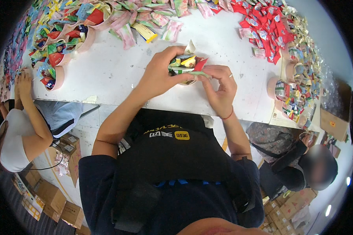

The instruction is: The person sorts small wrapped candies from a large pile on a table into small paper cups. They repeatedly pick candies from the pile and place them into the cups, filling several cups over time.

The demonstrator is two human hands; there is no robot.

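Observation:
My left hand [156, 73] curls around a small round tub [187, 83] that is filled with individually wrapped snacks. A yellow packet [189, 62], a red packet [200, 63] and a cream-coloured packet [190, 47] stick up out of it. At the tub's right side, my right hand [222, 83] has its thumb and fingers on a pale green packet [200, 73] that lies across the front of the filling. My left thumb presses on the same packet's other end. Most of the tub's wall is hidden by my hands.
Pink-and-green packets [158, 19] lie loose along the far side of the white table [117, 73]. Red packets [264, 32] are heaped at the far right. Filled pink tubs [58, 77] stand left; more tubs [272, 88] stand right. Another person [20, 138] works left, one [294, 173] sits right.

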